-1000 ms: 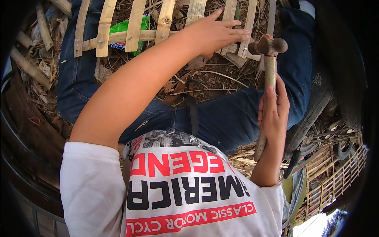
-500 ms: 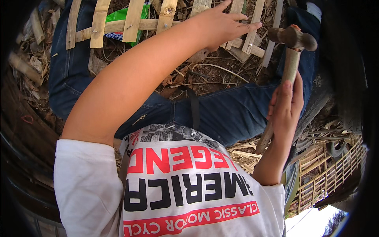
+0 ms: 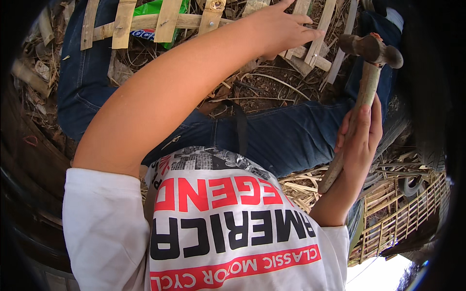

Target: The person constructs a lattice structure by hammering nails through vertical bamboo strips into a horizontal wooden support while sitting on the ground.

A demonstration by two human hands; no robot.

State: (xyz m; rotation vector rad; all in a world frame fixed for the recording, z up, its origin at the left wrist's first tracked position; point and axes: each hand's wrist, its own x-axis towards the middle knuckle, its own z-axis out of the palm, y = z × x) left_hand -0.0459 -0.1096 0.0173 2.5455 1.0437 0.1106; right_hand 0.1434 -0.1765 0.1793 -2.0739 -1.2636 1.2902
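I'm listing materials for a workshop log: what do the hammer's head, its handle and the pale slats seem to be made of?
Hammer head: metal, probably steel, judging by its dull brown, rust-like surface and rounded face.
Handle: apparently wood, pale and mottled, with no clear gloss.
Pale slats: bamboo or wood, I can't tell which; tan, seemingly unpainted, with a knot on one.

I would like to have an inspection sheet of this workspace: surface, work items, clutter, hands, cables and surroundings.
Surface: littered brown ground.
Work items: hammer; row of slats across a crosspiece.
Clutter: green bag showing between the slats; split strips behind the right forearm.
Left hand: fingers spread at the slats; contact unclear.
Right hand: closed around the hammer's handle.
Cables: nothing seen.
Surroundings: lattice at lower right.
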